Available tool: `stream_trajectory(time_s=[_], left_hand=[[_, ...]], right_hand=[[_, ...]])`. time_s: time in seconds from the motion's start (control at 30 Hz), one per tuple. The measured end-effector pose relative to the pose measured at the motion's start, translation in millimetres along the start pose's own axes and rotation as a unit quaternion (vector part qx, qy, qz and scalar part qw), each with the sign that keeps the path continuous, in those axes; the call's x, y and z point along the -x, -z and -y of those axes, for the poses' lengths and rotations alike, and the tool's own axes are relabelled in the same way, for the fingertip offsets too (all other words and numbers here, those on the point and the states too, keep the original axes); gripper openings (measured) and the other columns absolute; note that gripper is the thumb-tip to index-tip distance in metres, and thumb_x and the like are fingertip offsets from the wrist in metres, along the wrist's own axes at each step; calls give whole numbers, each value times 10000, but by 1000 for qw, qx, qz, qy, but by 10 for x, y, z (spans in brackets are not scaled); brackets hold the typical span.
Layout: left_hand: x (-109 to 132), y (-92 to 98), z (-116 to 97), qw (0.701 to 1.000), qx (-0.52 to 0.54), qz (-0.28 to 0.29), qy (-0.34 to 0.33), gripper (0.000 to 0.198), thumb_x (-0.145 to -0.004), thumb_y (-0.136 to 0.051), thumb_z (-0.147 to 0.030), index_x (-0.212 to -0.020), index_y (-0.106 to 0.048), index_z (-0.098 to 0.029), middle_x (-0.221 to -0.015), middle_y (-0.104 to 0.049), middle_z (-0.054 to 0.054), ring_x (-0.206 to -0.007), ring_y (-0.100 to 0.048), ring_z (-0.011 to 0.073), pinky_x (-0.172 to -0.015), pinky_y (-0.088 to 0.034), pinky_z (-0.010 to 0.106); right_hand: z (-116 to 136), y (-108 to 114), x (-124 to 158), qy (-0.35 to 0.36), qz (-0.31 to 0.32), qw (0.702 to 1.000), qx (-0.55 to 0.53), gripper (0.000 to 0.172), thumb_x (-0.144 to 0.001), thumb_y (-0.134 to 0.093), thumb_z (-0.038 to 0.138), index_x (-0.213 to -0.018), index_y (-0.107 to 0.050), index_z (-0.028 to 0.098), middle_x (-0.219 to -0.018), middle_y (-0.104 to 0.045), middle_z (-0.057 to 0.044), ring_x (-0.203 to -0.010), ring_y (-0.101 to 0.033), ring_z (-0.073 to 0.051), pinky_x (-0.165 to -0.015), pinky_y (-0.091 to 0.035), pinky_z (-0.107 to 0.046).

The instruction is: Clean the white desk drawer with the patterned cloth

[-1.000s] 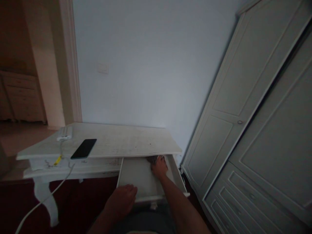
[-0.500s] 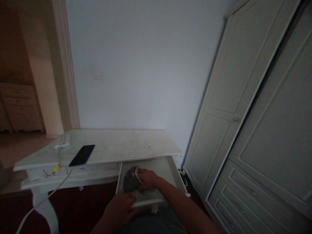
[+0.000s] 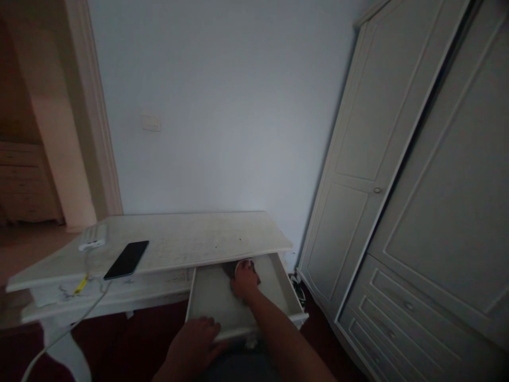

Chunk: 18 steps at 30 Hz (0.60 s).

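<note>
A white drawer [image 3: 209,297] is pulled out of the white table [image 3: 191,233]. My left hand [image 3: 195,339] is closed over the drawer's front edge at its left corner, thumb on the near side. Deep inside the drawer, near its back, my right hand [image 3: 244,281] presses a grey cloth [image 3: 228,268] with a pale edging against the bottom. The cloth is bunched under the fingers, and part of it is hidden by the hand.
On the tabletop's left lie a black phone [image 3: 126,260] and a white power strip [image 3: 93,236], with a white cable [image 3: 75,323] hanging down in front. A tall white wardrobe [image 3: 358,159] stands on the right. Dark cables [image 3: 298,291] lie on the floor beside it.
My right hand has moved the cloth from the drawer's left front toward its back and to the right. My left hand stays on the drawer's front edge. The view has shifted slightly right.
</note>
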State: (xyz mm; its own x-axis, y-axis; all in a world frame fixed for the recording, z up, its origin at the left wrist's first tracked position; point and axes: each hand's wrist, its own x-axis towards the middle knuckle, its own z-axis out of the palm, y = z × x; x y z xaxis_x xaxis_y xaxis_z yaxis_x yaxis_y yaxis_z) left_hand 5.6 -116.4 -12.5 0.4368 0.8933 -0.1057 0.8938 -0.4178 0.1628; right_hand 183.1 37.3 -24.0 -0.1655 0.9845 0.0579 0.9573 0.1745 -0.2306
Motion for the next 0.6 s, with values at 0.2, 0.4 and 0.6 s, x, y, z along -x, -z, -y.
stream_trajectory(time_s=[0.2, 0.4, 0.6], left_hand=[[-5, -60, 47, 999, 27, -19, -5, 417, -999, -496, -519, -1207, -738, -249, -1254, -768, 129, -1169, -710, 344, -1013, -537, 484], [-11, -105, 82, 999, 22, -24, -20, 382, -1014, -502, -498, -1183, -747, -259, -1236, -770, 120, -1157, -709, 329, -1021, -540, 479], [4, -117, 77, 999, 7, -37, -7, 393, -1022, -494, -497, -1175, -747, -238, -1245, -756, 143, -1182, -693, 351, -1042, -524, 519]], right_hand=[[593, -181, 109, 189, 83, 979, -3, 835, -723, -830, 407, -1485, -531, 236, -1545, -547, -200, -1310, -621, -393, -989, -573, -545], [-121, 128, 193, 395, 212, 893, 28, 667, -694, -842, 308, -1337, -670, 265, -1529, -589, -107, -1275, -646, -325, -1014, -551, -415], [-986, 578, 194, 187, 140, 972, 18, 652, -621, -863, 232, -1259, -744, 293, -1441, -660, -68, -1254, -654, -328, -1070, -507, -400]])
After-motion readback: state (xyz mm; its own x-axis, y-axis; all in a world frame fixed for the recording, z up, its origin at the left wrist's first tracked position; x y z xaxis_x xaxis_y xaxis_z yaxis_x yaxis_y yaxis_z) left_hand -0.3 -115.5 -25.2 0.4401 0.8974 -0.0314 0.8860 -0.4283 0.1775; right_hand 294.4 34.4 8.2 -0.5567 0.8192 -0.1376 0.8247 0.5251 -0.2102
